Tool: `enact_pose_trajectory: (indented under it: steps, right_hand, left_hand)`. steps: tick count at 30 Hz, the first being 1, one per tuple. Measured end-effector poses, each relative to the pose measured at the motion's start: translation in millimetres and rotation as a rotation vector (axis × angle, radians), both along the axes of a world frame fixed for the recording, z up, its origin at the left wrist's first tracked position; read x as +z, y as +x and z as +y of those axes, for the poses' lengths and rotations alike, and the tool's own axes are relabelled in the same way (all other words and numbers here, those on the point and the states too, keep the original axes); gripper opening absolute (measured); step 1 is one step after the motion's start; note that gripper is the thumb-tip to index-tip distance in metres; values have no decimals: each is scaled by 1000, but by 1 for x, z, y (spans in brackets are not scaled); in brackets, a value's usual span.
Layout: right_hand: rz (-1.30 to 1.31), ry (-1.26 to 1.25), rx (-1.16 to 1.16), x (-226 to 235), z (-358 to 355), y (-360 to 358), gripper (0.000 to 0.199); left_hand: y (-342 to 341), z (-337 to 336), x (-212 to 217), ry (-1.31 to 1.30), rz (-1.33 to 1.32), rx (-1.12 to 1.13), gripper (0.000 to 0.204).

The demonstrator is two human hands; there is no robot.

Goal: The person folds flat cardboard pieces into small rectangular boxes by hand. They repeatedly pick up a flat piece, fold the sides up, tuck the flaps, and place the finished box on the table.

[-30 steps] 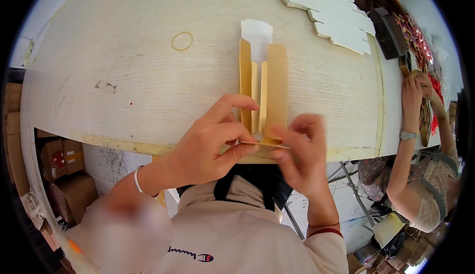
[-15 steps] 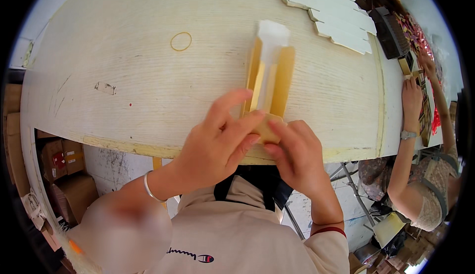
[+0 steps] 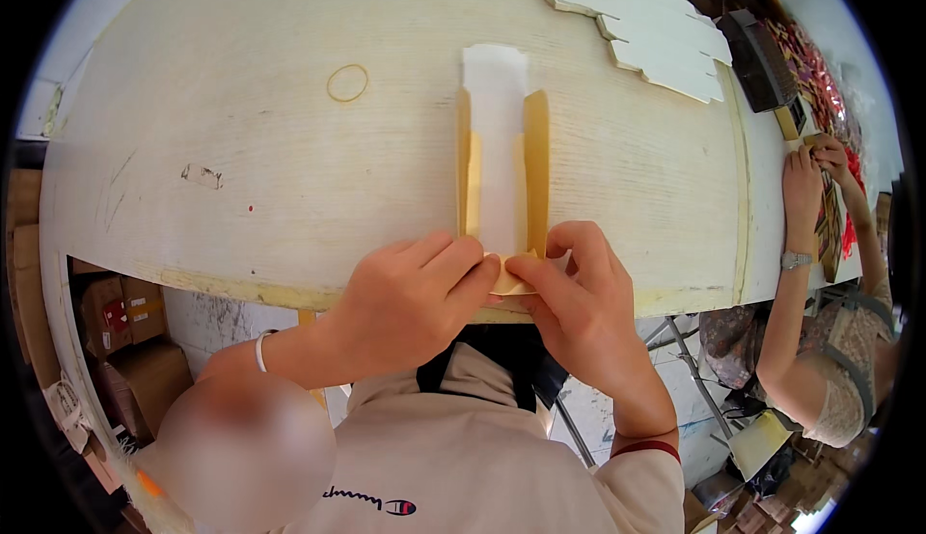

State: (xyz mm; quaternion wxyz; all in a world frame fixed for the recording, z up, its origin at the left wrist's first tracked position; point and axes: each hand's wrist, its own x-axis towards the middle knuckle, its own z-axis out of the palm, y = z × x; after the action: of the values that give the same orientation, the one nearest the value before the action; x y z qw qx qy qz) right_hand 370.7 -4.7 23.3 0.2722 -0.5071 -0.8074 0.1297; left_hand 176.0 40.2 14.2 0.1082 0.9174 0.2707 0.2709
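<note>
A long, narrow, partly folded carton (image 3: 498,163) lies on the table by its near edge, white inside with yellow-gold side walls standing up. Its far end flap lies flat and open. Both of my hands are closed on its near end. My left hand (image 3: 415,278) pinches the near left corner with thumb and forefinger. At the near right corner, my right hand (image 3: 584,293) presses the end flap with its thumb, fingers curled outside the wall. The fingertips hide part of the folded end.
A rubber band (image 3: 347,82) lies left of the carton on the pale table (image 3: 260,148). Flat white carton blanks (image 3: 646,27) are stacked at the far right. Another person's hands (image 3: 803,191) work at the right end, near a dark box (image 3: 757,61). Cardboard boxes (image 3: 145,384) sit below left.
The carton has turned upright in view and its far end has shifted left. Its near end flap has been folded up between my hands. My fingers have closed in on the near corners.
</note>
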Motion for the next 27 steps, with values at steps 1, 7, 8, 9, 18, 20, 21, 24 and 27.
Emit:
enact_pose_trajectory:
  steps: [1, 7, 8, 9, 18, 20, 21, 24, 27]
  right_hand:
    - [29, -16, -16, -2, 0, -1, 38]
    - [34, 66, 7, -14, 2, 2, 33]
    - [41, 65, 18, -15, 3, 0, 31]
    - [71, 4, 49, -16, 5, 0, 28]
    - [97, -223, 56, -19, 6, -23, 22]
    - [76, -215, 31, -17, 1, -29, 19]
    - [18, -200, 12, -17, -2, -33, 19]
    - [-42, -167, -6, -18, -11, -41, 18]
    - [104, -166, 5, -24, -23, -39, 21]
  left_hand:
    - [-2, 0, 0, -5, 13, -2, 25]
    - [-1, 2, -7, 57, -1, 3, 25]
    - [-2, 1, -10, 91, -1, 10, 26]
    - [-4, 0, -11, 88, 28, 13, 24]
    - [-26, -11, -18, -262, 91, 53, 12]
    - [-29, -12, -11, -317, 170, 55, 11]
    - [-31, -12, -9, -336, 192, 39, 10]
    - [-35, -11, -4, -365, 207, 2, 11]
    - [-41, -16, -6, -358, 114, -17, 15]
